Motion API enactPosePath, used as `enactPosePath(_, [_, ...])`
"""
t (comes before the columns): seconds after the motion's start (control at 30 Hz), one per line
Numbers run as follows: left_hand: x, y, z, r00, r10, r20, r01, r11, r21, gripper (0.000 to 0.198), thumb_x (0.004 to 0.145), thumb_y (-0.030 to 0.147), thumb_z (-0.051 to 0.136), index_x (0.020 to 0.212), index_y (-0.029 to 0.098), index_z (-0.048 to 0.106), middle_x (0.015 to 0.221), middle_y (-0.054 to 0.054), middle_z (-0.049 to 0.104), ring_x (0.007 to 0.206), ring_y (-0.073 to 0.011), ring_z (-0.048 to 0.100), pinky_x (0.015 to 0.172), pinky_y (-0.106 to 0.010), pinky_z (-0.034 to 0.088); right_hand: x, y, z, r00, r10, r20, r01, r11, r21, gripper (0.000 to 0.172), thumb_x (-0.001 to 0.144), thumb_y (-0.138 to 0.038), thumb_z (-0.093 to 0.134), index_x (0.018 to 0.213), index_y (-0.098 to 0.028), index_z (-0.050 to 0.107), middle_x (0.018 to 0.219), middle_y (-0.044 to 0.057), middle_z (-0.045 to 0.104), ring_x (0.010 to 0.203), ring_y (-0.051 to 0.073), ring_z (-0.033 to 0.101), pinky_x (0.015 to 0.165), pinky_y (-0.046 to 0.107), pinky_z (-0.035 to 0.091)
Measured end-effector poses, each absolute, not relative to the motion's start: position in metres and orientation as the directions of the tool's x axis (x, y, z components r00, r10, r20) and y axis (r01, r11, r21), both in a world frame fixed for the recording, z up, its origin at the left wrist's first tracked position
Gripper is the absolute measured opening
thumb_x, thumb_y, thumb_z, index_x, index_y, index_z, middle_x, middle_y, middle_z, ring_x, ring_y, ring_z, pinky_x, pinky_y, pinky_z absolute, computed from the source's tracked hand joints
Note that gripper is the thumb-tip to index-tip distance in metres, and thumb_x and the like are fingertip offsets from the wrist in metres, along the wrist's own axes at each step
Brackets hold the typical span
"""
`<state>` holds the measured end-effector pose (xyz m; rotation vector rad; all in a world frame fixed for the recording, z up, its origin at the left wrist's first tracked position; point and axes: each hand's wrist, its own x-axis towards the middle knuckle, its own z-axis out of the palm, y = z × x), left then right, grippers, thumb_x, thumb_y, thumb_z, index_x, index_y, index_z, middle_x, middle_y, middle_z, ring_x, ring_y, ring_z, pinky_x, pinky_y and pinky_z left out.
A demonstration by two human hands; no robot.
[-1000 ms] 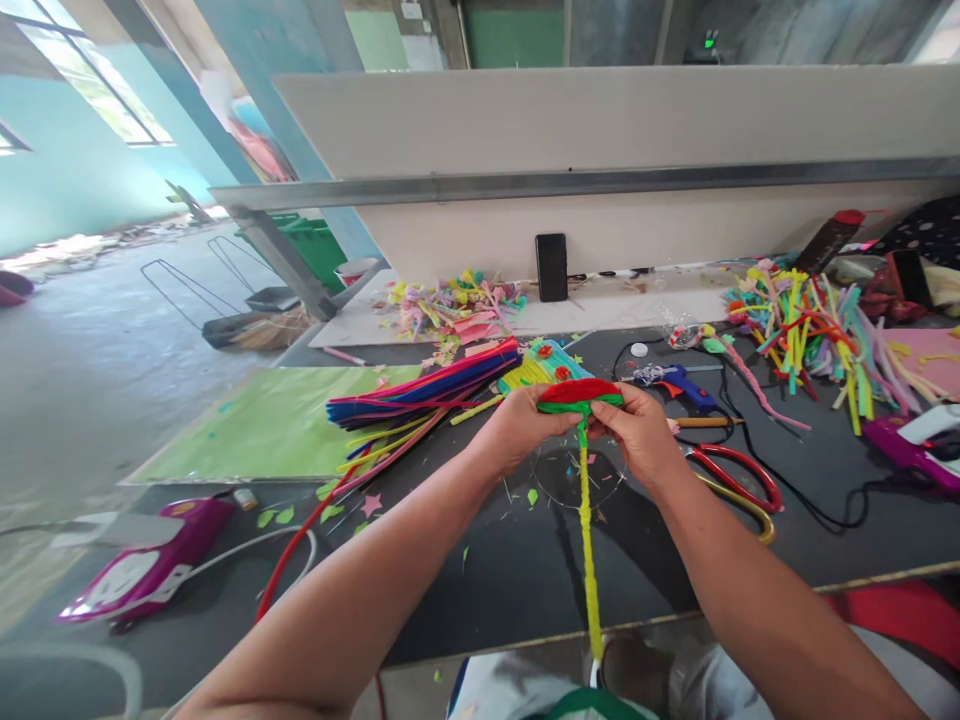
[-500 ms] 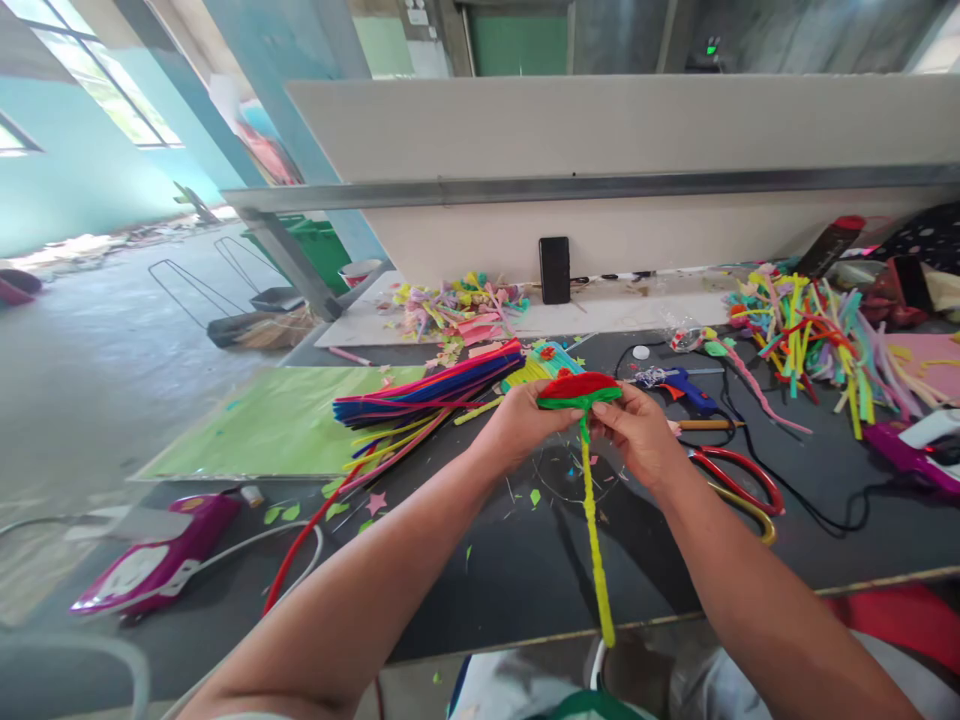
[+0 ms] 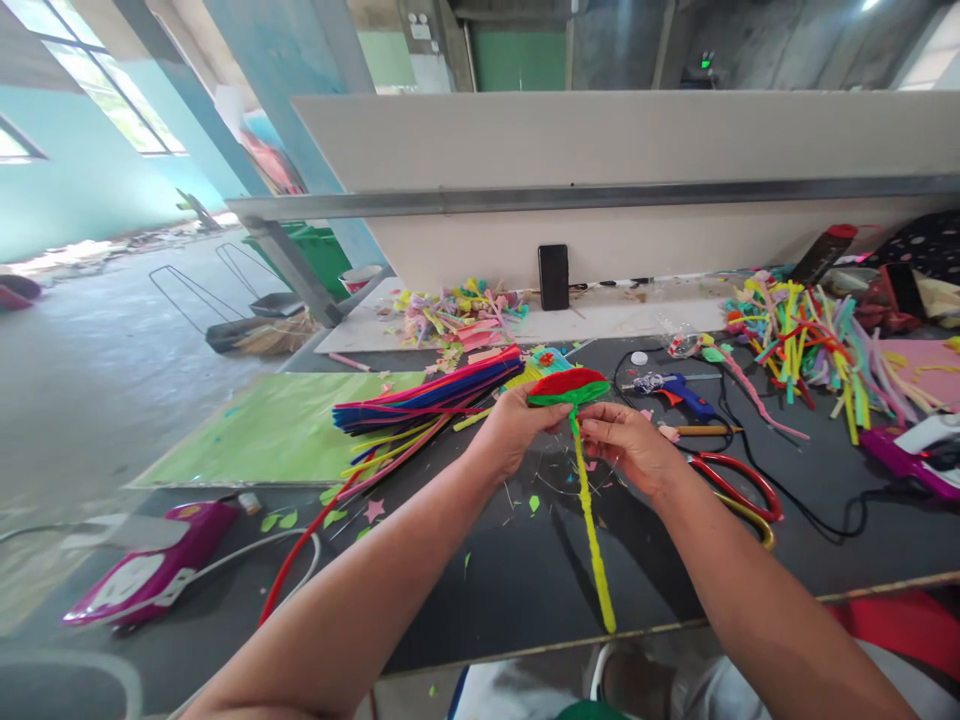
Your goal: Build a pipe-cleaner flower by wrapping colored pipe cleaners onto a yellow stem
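Observation:
A pipe-cleaner flower with a red top, a green edge and a long yellow-green stem hangs above the black table. My left hand pinches the flower head from the left side. On the upper stem, just under the head, my right hand is closed. The stem runs down toward the table's near edge.
A bundle of coloured pipe cleaners lies left of the flower beside a green sheet. Right of my hands lie a blue glue gun, red scissors and a heap of cut pipe cleaners. A magenta tool sits at the near left.
My right hand has slid down from the flower head onto the upper stem. The flower has tilted a little to the left; my left hand keeps its pinch.

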<state>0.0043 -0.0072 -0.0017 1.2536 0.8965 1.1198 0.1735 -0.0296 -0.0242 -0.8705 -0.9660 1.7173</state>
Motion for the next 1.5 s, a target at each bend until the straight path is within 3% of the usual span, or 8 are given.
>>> enactPosePath(0.2, [0.009, -0.010, -0.009, 0.232, 0.964, 0.126, -0.163, -0.090, 0.983, 0.024, 0.061, 0.028, 0.079, 0.078, 0.014, 0.068, 0.064, 0.002, 0.061, 0.054, -0.0080, 0.047, 0.056, -0.023, 0.037, 0.172, -0.028, -0.031, -0.342, 0.931, -0.128, -0.380, -0.261, -0.887, 0.025, 0.060, -0.031, 0.082, 0.072, -0.017, 0.065, 0.061, -0.003, 0.061, 0.050, 0.009, 0.053, 0.051, 0.023, 0.042])
enactPosePath(0.37, [0.014, -0.015, -0.012, 0.224, 0.962, 0.153, -0.159, -0.119, 0.980, 0.025, 0.063, 0.026, 0.079, 0.083, 0.015, 0.070, 0.067, 0.001, 0.064, 0.060, -0.0098, 0.052, 0.060, -0.023, 0.040, 0.170, -0.028, -0.032, -0.245, 0.957, -0.154, -0.329, -0.232, -0.916, 0.026, 0.053, -0.028, 0.085, 0.065, -0.017, 0.064, 0.056, -0.005, 0.057, 0.049, 0.009, 0.050, 0.050, 0.023, 0.039])
enactPosePath(0.6, [0.010, -0.010, -0.015, 0.262, 0.964, 0.051, -0.158, -0.010, 0.987, 0.030, 0.060, 0.028, 0.081, 0.084, 0.014, 0.070, 0.065, 0.000, 0.062, 0.054, -0.0085, 0.048, 0.055, -0.023, 0.037, 0.170, -0.025, -0.037, -0.200, 0.980, -0.020, -0.240, -0.069, -0.968, 0.020, 0.059, -0.032, 0.079, 0.065, -0.016, 0.068, 0.057, -0.002, 0.058, 0.049, 0.008, 0.045, 0.048, 0.022, 0.033])
enactPosePath(1.03, [0.008, -0.012, -0.011, 0.315, 0.947, 0.063, -0.127, -0.024, 0.992, 0.026, 0.060, 0.027, 0.080, 0.080, 0.014, 0.069, 0.062, 0.001, 0.058, 0.055, -0.0082, 0.045, 0.055, -0.023, 0.035, 0.172, -0.030, -0.030, -0.257, 0.966, -0.009, -0.249, -0.075, -0.966, 0.018, 0.064, -0.030, 0.078, 0.065, -0.017, 0.066, 0.057, -0.004, 0.055, 0.051, 0.008, 0.044, 0.049, 0.022, 0.033])
enactPosePath(1.27, [0.001, -0.008, -0.009, 0.425, 0.905, -0.005, -0.136, 0.070, 0.988, 0.028, 0.061, 0.031, 0.080, 0.078, 0.013, 0.067, 0.061, 0.001, 0.057, 0.053, -0.0083, 0.046, 0.055, -0.024, 0.035, 0.171, -0.030, -0.031, -0.282, 0.960, 0.006, -0.215, -0.057, -0.975, 0.020, 0.066, -0.030, 0.076, 0.061, -0.016, 0.063, 0.052, -0.005, 0.052, 0.046, 0.007, 0.040, 0.047, 0.022, 0.033])
enactPosePath(1.4, [-0.001, -0.004, -0.009, 0.419, 0.907, 0.040, -0.103, 0.004, 0.995, 0.031, 0.063, 0.033, 0.078, 0.080, 0.010, 0.066, 0.060, 0.001, 0.055, 0.052, -0.0075, 0.045, 0.053, -0.022, 0.033, 0.170, -0.029, -0.034, -0.302, 0.953, -0.012, -0.237, -0.087, -0.968, 0.020, 0.065, -0.030, 0.077, 0.061, -0.015, 0.063, 0.051, -0.004, 0.055, 0.044, 0.006, 0.039, 0.046, 0.022, 0.032])
enactPosePath(1.5, [0.000, -0.003, -0.010, 0.390, 0.918, 0.066, -0.043, -0.053, 0.998, 0.028, 0.065, 0.033, 0.077, 0.070, 0.010, 0.062, 0.054, 0.002, 0.052, 0.051, -0.0070, 0.043, 0.051, -0.022, 0.030, 0.169, -0.028, -0.036, -0.304, 0.952, -0.012, -0.248, -0.091, -0.965, 0.021, 0.064, -0.030, 0.076, 0.060, -0.015, 0.062, 0.052, -0.003, 0.057, 0.043, 0.007, 0.041, 0.045, 0.023, 0.031])
